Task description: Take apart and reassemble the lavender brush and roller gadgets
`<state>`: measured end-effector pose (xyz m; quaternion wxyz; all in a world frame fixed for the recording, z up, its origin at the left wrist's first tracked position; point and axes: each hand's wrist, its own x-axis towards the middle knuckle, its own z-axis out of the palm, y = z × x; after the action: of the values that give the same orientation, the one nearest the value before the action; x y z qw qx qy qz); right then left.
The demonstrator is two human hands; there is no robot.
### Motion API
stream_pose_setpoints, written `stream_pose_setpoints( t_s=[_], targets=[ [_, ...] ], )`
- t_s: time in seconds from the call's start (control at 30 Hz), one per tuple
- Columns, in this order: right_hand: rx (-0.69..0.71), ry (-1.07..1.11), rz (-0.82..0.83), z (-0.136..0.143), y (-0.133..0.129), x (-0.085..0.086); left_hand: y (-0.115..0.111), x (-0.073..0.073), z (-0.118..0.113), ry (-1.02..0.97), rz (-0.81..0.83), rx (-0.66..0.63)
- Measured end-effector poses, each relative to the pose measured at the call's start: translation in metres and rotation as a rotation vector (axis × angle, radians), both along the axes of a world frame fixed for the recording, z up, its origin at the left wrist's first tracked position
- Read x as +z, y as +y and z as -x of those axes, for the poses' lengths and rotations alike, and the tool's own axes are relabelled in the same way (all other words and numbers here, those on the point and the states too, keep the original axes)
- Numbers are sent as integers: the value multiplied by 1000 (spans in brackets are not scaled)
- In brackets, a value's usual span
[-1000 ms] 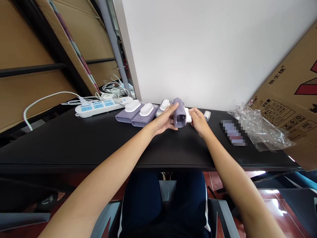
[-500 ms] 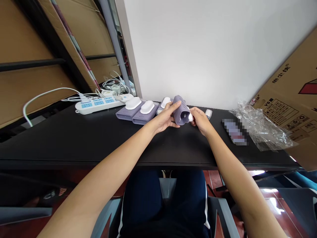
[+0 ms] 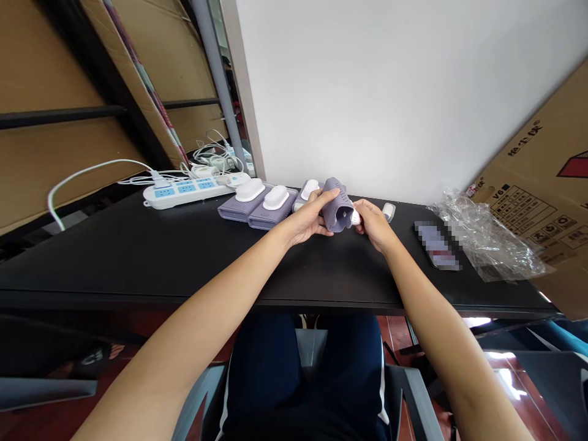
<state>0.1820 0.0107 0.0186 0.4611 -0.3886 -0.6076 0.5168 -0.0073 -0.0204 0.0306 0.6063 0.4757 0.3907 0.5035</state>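
Note:
My left hand is wrapped round a purple hollow plastic casing with rows of small holes, its open end facing me. At the casing's right edge, my right hand pinches a small white piece whose exact kind is unclear. Left of the hands lie two purple boxy cases, each topped by a white oval part. A third white oval part sits behind my left hand, partly hidden. Beyond my right hand lies a small clear-and-white item.
A white power strip with tangled cables lies at the back left of the black desk. At right are a phone, crumpled clear plastic wrap and a leaning cardboard box. A white wall stands behind.
The view has shifted slightly. Both hands keep their hold on the purple casing and the white piece, which now shows a little more between casing and right fingers.

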Motion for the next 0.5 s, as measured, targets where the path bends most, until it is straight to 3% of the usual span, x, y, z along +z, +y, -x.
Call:
stream_pose_setpoints(
  t_s=[0.5],
  targets=[
    [-98, 2, -39, 5, 1, -5, 1, 0, 1, -14, -1, 17]
  ],
)
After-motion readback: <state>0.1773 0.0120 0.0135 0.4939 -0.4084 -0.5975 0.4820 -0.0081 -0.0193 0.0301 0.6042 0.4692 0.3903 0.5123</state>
